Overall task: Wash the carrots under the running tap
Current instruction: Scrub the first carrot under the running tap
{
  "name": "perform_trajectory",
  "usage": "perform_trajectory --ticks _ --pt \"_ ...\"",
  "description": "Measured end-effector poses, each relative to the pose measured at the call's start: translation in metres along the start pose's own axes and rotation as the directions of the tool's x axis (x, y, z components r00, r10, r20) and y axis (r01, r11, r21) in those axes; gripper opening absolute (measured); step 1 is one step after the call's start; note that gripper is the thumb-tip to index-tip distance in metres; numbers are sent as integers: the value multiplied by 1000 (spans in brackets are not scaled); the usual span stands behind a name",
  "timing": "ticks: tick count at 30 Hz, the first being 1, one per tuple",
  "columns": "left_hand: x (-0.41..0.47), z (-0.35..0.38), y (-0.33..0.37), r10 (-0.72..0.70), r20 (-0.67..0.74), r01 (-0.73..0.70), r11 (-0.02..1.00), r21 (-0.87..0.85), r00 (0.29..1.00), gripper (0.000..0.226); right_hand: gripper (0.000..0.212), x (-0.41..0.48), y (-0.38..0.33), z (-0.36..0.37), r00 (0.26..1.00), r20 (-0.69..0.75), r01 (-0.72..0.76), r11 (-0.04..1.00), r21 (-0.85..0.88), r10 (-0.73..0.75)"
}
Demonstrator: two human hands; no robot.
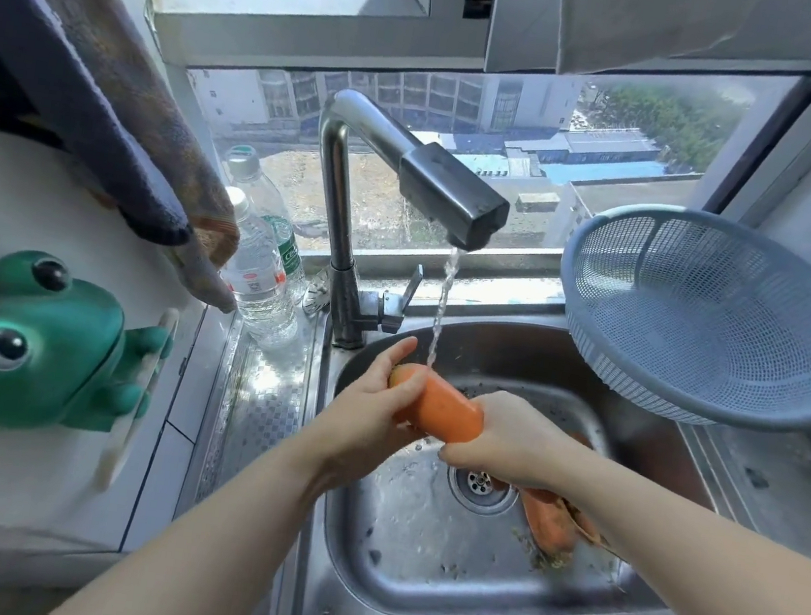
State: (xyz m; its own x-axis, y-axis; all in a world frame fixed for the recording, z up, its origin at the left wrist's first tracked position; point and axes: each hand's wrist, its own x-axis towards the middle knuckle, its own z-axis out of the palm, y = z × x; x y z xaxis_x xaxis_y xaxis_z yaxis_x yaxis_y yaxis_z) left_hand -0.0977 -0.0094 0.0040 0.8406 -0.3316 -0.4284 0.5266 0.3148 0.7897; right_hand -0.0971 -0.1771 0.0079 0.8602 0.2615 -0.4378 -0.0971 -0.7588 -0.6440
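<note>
Forearms, yours, are stretching from the lower edge over the front rim of the steel sink (404,611). Low in the basin, just right of the drain (478,482), a second carrot (547,524) is lying on the wet floor among dark specks, partly hidden under your right forearm.

Above the drain, your right hand (510,439) is clamping the nearer end of the carrot (442,407), fingers curled under it. Your left hand (375,406) is wrapping the farther, blunt end, one finger lying straighter and pointing toward the tap (412,163). You are holding the carrot slantwise between both hands, clear of the basin floor, and the water stream (442,307) is striking it just beside your left fingertips.

Behind the sink the tap is standing upright, its spout angling out over the basin and its lever (414,282) tilting up at the base. Two clear bottles (262,283) are standing to its left, near a hanging towel (112,88). A green frog figure (42,347) is sitting on the left wall. A blue colander (701,315) is leaning at the sink's far right corner, before the window (468,124).
</note>
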Motion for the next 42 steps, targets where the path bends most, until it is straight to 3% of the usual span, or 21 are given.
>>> perform_trajectory --ticks 3,6,8,11,13,18,21,24,27,30,32,34,39,42 --pt "-6 -8 8 -37 94 35 999 26 995 51 24 -2 2 4 1000 -8 12 1000 17 -12" --pt "-4 3 2 61 -48 -53 987 151 997 40 23 -2 -1 7 998 -55 14 1000 -17 -15" --pt "-3 6 -2 69 -72 -59 989 135 995 39 24 -2 -2 4 998 -66 16 999 -52 -20" --pt "-8 -5 9 -24 83 28 999 -46 996 59 26 -5 1 0 998 -51 46 998 -53 -49" --pt "-11 -10 14 -45 153 48 999 -19 987 67 26 -7 2 -1 997 -45 59 997 -42 -60" --pt "-2 8 -4 142 -129 -127 985 114 981 67 23 -10 -7 8 969 -233 20 966 -259 -82" --pt "4 18 -12 197 -294 -172 979 108 935 46 29 -13 -8 13 955 -262 29 927 -374 -136" --pt "10 21 -12 177 -354 -150 983 102 918 27 34 -14 -4 13 954 -257 47 922 -384 -155" --pt "11 22 -3 102 -351 -131 990 -60 931 23 39 -12 -2 6 982 -151 71 958 -278 -117" --pt "9 23 1 49 -270 -109 971 -213 961 24 28 -9 -3 -14 992 125 17 995 100 -30" --pt "6 23 -3 30 -200 -71 977 -200 979 29 24 -4 2 -23 944 329 -86 965 247 0" --pt "2 21 -8 13 -93 -23 993 -116 996 33 27 -2 9 -24 905 424 -158 941 301 16" --pt "-8 6 -8 -58 124 61 998 -19 991 68 19 -5 19 -17 877 480 -223 908 355 28" --pt "-4 10 -8 17 29 -16 999 -36 999 39 17 -3 12 -12 929 367 -141 958 249 41"
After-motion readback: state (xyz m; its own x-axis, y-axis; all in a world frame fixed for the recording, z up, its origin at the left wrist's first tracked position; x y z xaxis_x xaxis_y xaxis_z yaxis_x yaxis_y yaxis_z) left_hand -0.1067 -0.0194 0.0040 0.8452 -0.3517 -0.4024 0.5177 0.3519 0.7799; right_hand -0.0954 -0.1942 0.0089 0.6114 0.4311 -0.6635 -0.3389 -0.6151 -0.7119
